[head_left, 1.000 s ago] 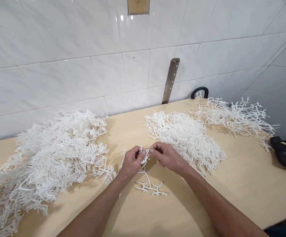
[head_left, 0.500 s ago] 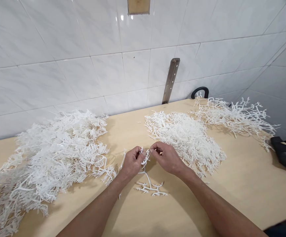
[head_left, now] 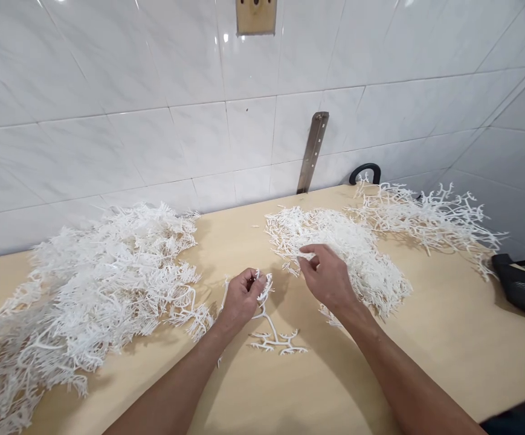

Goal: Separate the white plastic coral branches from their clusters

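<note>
While the left hand (head_left: 245, 294) pinches a white branched piece (head_left: 272, 328) between thumb and fingers, its lower sprigs over the worktop (head_left: 330, 386), the right hand (head_left: 325, 275) hovers apart from it, at the heap of short clippings (head_left: 366, 257), thumb and forefinger slightly parted. A tangled white pile (head_left: 112, 272) occupies the left side.

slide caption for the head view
Left hand pinching a branched white piece, right hand near a heap of white bits.
</note>
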Demonstrator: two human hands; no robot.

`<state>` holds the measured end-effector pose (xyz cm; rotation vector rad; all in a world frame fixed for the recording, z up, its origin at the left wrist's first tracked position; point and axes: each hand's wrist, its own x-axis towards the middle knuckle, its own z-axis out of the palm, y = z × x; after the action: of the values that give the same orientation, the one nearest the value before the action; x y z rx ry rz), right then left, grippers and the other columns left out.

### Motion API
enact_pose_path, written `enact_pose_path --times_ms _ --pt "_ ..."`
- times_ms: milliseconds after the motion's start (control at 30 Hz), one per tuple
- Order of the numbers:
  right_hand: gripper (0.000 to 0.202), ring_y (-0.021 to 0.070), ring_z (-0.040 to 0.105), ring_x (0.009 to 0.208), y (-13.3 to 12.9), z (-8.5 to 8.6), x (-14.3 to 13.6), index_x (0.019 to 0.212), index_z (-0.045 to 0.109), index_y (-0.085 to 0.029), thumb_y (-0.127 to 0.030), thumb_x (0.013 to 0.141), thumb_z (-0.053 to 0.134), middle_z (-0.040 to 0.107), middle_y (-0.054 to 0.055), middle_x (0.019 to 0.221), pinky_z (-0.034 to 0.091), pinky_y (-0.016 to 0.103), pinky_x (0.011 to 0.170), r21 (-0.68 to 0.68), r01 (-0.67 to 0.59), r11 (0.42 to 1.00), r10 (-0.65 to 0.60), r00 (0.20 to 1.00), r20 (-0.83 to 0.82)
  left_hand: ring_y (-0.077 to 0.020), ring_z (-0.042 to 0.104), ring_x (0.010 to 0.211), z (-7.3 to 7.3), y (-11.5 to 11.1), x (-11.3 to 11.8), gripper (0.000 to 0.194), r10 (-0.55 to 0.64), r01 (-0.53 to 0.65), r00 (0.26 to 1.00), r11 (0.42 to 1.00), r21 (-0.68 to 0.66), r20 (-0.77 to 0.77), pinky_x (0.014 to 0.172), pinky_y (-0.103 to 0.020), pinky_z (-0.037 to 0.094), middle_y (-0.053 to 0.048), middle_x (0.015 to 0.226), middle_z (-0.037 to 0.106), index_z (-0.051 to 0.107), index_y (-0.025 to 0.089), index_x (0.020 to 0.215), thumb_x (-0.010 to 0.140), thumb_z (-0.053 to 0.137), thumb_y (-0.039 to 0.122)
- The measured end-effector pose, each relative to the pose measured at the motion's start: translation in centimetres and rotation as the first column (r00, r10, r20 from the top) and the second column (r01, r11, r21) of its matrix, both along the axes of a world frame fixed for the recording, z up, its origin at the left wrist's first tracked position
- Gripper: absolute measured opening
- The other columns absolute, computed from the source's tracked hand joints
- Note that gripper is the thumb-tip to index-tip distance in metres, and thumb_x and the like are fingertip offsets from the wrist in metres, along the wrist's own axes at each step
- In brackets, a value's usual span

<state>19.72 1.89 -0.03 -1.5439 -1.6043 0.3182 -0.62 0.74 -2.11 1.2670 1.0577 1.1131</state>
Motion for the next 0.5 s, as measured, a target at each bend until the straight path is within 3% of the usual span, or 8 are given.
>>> enact_pose_path --times_ms 100,167,300,500 --pt "0.026 0.0188 0.061 0.069 -0.7 0.3 -1.6 0.101 0.069 -0.019 -0.038 0.089 0.056 0.070 0.007 0.088 0.048 0.032 0.064 -0.158 -0.263 0.952 0.234 0.956 -0.177 -0.0090 0.045 0.057 0.1 0.0 0.1 0.039 -0.012 0.012 0.999 1.000 0.001 0.034 0.055 -0.022 0.036 0.002 0.065 0.054 0.059 0.016 0.080 0.079 0.071 0.054" --pt "0.028 0.0181 0.061 0.067 -1.0 0.4 -2.6 0.102 0.071 -0.020 -0.040 0.089 0.056 0.070 0.005 0.080 0.048 0.031 0.061 -0.215 -0.362 0.907 0.311 0.920 -0.238 -0.0091 0.045 0.056 0.1 0.0 0.1 0.039 -0.016 0.016 0.999 1.000 0.004 0.044 0.055 -0.022 0.036 0.002 0.065 0.054 0.060 0.016 0.081 0.079 0.070 0.054" --pt "0.028 0.0144 0.055 0.053 -1.2 0.3 -3.5 0.097 0.073 -0.020 -0.042 0.088 0.058 0.065 0.001 0.064 0.042 0.026 0.049 -0.235 -0.418 0.877 0.338 0.887 -0.315 -0.0088 0.044 0.055 0.2 0.0 0.1 0.038 -0.019 0.019 0.999 1.000 0.003 0.045 0.054 -0.022 0.036 0.003 0.063 0.053 0.060 0.016 0.080 0.079 0.071 0.052" --pt "0.026 0.0119 0.048 0.046 -1.0 -0.2 -3.4 0.090 0.070 -0.020 -0.044 0.088 0.061 0.061 -0.001 0.060 0.038 0.025 0.043 -0.277 -0.460 0.844 0.307 0.837 -0.454 -0.0097 0.045 0.057 0.1 0.1 0.0 0.038 -0.017 0.017 1.000 1.000 0.001 0.017 0.056 -0.023 0.037 0.001 0.064 0.054 0.061 0.015 0.079 0.078 0.071 0.052"
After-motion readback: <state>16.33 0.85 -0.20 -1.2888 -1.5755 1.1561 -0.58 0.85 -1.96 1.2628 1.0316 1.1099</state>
